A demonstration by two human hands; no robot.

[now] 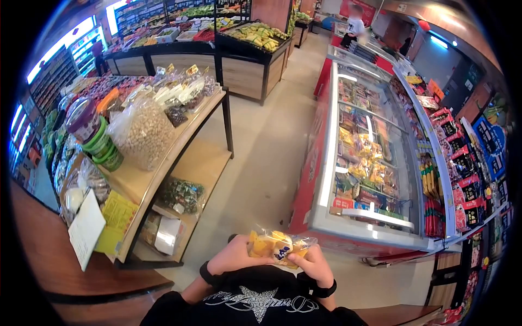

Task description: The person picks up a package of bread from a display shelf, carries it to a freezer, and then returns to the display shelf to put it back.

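A clear and yellow plastic package (pixel 280 247) with a dark blue print is held in front of the black shirt, low in the head view. My left hand (pixel 236 255) grips its left end, and the fingers are partly hidden behind the package. On the right end my right hand (pixel 315 263) is closed, its thumb pressed on the front of the wrapper. Both wrists wear dark bands. Just beyond the hands lies the pale floor, with the freezer to the right.
A long glass-topped freezer (pixel 321 190) runs along the right, beside shelves of packets (pixel 462 168). On the left, a wooden table (pixel 190 127) holds a bag of nuts (pixel 144 133) and stacked tubs (pixel 100 144). Produce stands (pixel 250 70) are farther back. A person (pixel 356 27) stands beyond the freezer.
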